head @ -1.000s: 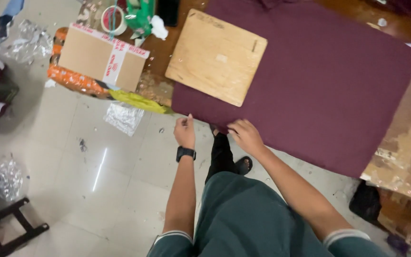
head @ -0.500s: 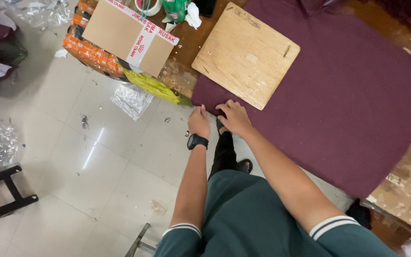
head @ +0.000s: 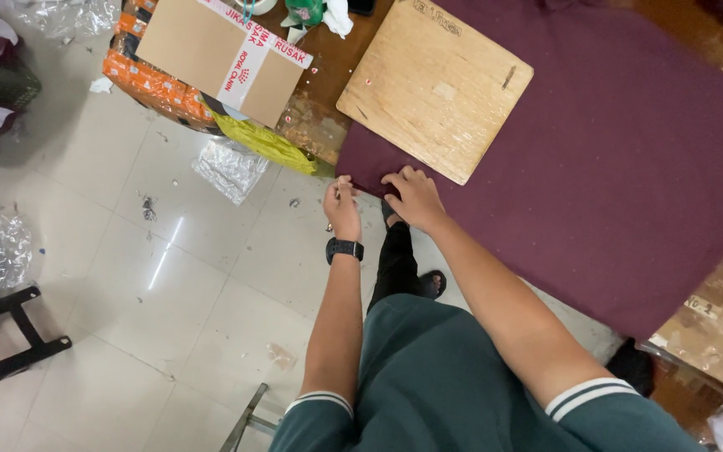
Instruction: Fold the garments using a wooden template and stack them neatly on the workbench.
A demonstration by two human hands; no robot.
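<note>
**Both hands at the near corner of the maroon cloth**

Your left hand (head: 342, 206) is right at the corner of the maroon cloth (head: 629, 167), fingers curled in tight and pinching its edge where it hangs off the table (head: 717, 326). There's a black watch (head: 344, 249) on that wrist. Your right hand (head: 412, 198) sits just beside it, flat on the cloth with the fingers spread a little and pressing down; it holds nothing, it simply lies on the fabric. The two hands are close but not touching.

The cloth itself lies spread flat over most of the table, running from that near corner away to the right. On top of it, just beyond your right fingertips, lies a square wooden board (head: 434, 85), tilted so that one corner points toward your hands. Your fingertips are near its lower edge; whether they touch it is hard to say.

Off to the left, past the cloth, a cardboard box (head: 211, 52) with a strip of white tape across it rests on an orange package (head: 148, 79), with a yellow bag (head: 265, 142) tucked below. A crumpled clear plastic wrap (head: 229, 168) lies on the tiled floor (head: 127, 276) under that.
</note>
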